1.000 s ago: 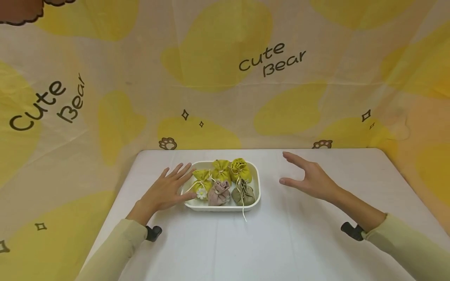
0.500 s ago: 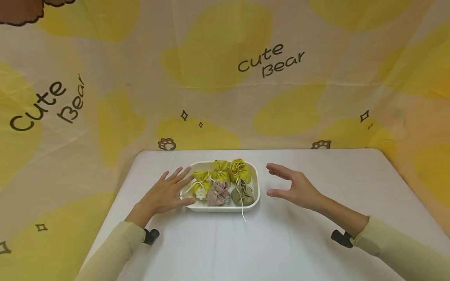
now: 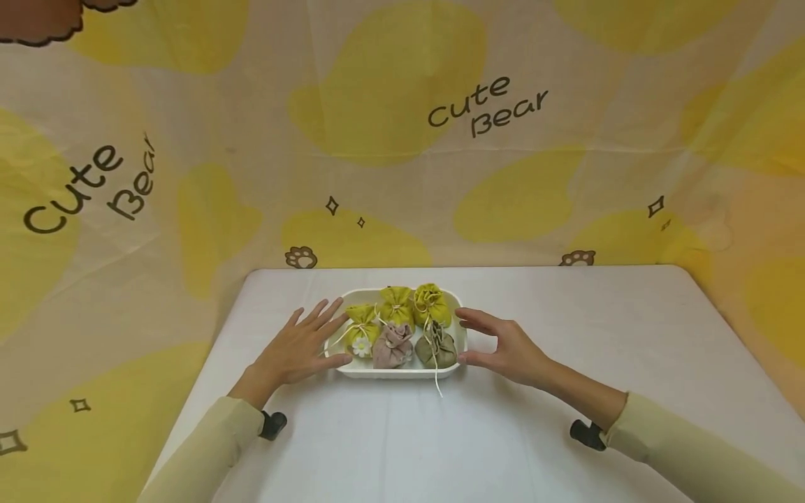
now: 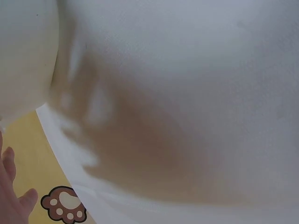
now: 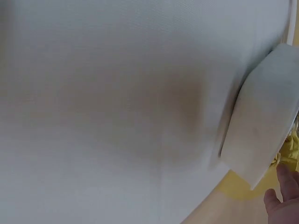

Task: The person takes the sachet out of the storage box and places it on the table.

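Now the right hand (image 3: 512, 349) has come in from well out on the three o'clock side, and its thumb and fingertips have reached that end of the white tray (image 3: 390, 374). The left hand (image 3: 302, 349) has hardly shifted: its fingers are spread over the rim at nine o'clock. Neither hand is grasping anything; the right one's thumb stands apart from its fingers, a gap between them. From where I stand I can't tell whether either one actually touches the rim. The tray itself hasn't budged; it sits toward the twelve o'clock side of the table (image 3: 409, 447), and, taking its middle as the dial, a yellow bag (image 3: 360, 323) with a white flower (image 3: 361, 346) lies at nine, a second yellow bag (image 3: 396, 305) at twelve, a third yellow bag (image 3: 434, 311) at one, an olive bag (image 3: 440, 353) at four and a pink bag (image 3: 391, 351) at six. The olive one's string (image 3: 438, 384) hangs over the near edge. So the tray is now flanked at both ends, which I'd judge to be positioning only, as every bag lies where it did.
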Available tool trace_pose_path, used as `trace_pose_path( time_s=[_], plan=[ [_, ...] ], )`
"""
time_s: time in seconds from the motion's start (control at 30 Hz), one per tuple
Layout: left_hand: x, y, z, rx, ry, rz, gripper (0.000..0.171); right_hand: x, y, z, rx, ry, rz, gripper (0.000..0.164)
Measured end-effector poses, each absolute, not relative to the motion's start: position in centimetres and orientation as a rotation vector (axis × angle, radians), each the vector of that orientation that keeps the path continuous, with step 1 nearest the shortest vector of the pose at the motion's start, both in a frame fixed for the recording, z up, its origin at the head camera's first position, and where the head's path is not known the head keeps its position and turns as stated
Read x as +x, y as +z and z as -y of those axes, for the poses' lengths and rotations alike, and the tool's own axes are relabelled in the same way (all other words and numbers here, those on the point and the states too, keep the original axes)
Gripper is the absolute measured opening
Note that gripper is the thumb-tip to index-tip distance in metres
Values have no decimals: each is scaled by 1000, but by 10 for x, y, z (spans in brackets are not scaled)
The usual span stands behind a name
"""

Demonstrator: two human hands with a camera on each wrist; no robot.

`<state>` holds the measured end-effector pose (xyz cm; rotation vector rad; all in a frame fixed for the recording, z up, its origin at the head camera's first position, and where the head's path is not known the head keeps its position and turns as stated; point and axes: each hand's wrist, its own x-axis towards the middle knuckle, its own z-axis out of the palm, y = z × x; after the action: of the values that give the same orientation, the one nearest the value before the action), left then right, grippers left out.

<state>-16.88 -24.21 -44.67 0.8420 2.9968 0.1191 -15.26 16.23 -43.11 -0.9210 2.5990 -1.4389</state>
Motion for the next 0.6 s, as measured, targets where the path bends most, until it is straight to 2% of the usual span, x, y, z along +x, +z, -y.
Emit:
trace_pose_path(
  time_s=[0.6],
  plan=[
    [-167,-451,242,830,145,-3017,83,-160,-436,-128,-982,-1377,-2564,76]
  ],
)
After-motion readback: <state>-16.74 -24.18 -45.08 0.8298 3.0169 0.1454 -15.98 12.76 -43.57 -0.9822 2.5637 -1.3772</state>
